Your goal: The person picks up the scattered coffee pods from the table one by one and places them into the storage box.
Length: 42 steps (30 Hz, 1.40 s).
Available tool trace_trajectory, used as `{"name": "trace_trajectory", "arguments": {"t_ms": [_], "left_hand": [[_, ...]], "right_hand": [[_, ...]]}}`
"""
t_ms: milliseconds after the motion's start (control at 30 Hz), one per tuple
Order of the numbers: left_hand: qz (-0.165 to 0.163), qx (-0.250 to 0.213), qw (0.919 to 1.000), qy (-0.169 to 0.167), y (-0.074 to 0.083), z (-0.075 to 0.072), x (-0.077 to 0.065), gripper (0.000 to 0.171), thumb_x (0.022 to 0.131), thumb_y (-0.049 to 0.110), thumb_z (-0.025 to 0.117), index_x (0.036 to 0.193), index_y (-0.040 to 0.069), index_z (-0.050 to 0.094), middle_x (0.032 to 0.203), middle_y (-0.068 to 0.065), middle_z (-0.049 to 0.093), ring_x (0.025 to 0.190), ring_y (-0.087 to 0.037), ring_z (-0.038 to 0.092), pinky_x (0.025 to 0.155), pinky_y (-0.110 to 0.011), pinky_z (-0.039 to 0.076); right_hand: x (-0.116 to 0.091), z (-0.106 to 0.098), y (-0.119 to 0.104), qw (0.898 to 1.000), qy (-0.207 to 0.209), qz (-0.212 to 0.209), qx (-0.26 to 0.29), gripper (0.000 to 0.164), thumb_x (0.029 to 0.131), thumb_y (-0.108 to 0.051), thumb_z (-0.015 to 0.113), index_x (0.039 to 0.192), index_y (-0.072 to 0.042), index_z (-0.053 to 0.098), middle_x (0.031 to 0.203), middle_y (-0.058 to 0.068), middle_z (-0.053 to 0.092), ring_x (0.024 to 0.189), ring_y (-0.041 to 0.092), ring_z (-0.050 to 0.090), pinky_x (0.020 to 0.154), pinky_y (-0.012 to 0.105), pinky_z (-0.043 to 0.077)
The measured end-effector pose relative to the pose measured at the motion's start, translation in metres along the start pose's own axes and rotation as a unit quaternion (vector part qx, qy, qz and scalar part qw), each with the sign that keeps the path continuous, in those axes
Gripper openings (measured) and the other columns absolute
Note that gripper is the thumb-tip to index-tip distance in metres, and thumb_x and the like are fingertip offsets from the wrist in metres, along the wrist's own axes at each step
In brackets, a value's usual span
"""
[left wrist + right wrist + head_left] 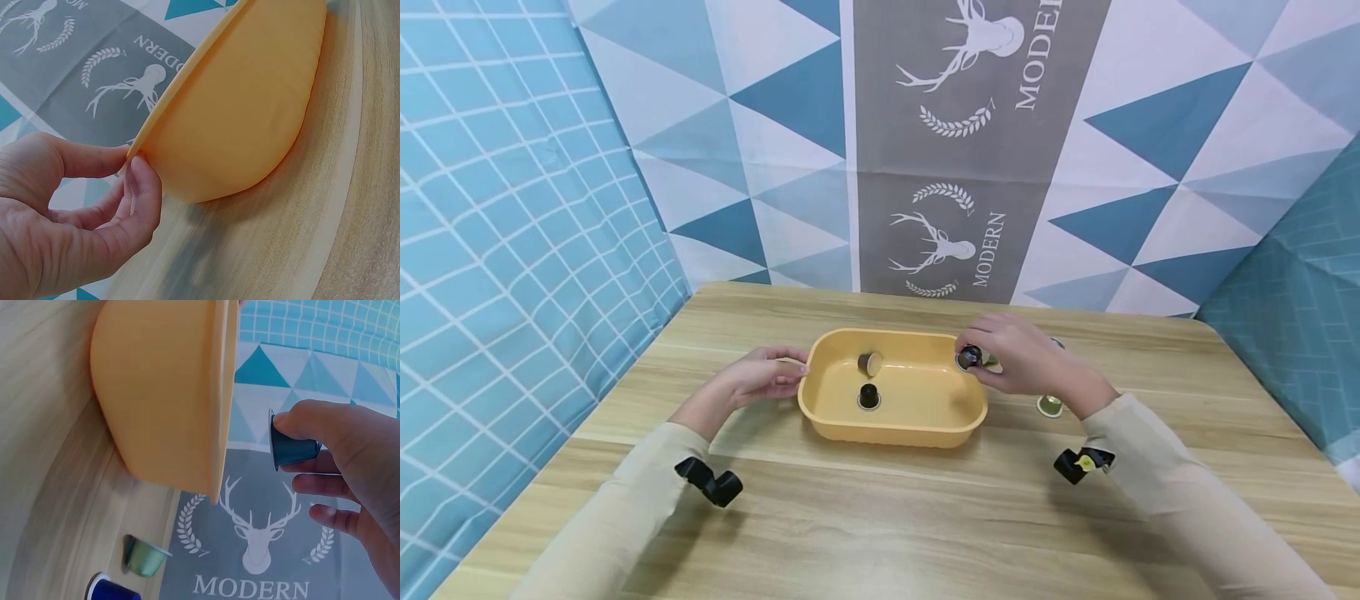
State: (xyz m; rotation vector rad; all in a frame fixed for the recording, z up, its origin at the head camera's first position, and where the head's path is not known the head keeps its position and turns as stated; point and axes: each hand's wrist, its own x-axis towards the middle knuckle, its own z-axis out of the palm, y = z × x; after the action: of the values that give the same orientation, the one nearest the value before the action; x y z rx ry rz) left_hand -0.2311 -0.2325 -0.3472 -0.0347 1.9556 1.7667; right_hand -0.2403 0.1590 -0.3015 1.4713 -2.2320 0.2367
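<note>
A yellow plastic basin (895, 435) stands on the table. My left hand (767, 375) pinches its left rim between thumb and fingers, as the left wrist view shows. Above the right rim, my right hand (1018, 354) holds a dark teal coffee capsule (292, 444) between thumb and fingers, its flat rimmed end facing the basin. Two more capsules lie inside: a brown one (868, 363) tipped on its side, and a black one (868, 396) standing rim down.
Right of the basin, a light green capsule (147, 557) and a dark blue capsule (112, 589) lie on the wooden table (880, 525). Another greenish capsule (1050, 407) sits below my right wrist. A patterned cloth wall (790, 167) rises behind the table.
</note>
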Motion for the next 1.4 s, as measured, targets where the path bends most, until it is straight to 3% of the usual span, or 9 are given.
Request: {"name": "trace_trajectory", "arguments": {"t_ms": [633,1400], "left_hand": [[0.000,0.010,0.9999,0.005,0.003,0.001,-0.002,0.038,0.093,0.007,0.057,0.126,-0.004,0.042,0.089,0.002,0.061,0.079,-0.005,0.061,0.072,-0.017,0.055],[-0.004,-0.003,1.0000,0.007,0.002,0.003,-0.004,0.037,0.093,0.006,0.056,0.126,-0.004,0.042,0.088,0.001,0.060,0.077,-0.005,0.060,0.071,-0.017,0.055]], "right_hand": [[0.030,0.003,0.002,0.999,-0.050,0.009,0.004,0.023,0.078,-0.016,0.076,0.098,-0.012,0.066,0.093,0.000,0.066,0.089,0.017,0.061,0.084,0.035,0.052],[0.061,0.012,-0.001,0.996,-0.087,-0.029,0.017,0.021,0.079,-0.015,0.074,0.098,-0.012,0.066,0.094,-0.001,0.066,0.089,0.015,0.060,0.084,0.036,0.052]]}}
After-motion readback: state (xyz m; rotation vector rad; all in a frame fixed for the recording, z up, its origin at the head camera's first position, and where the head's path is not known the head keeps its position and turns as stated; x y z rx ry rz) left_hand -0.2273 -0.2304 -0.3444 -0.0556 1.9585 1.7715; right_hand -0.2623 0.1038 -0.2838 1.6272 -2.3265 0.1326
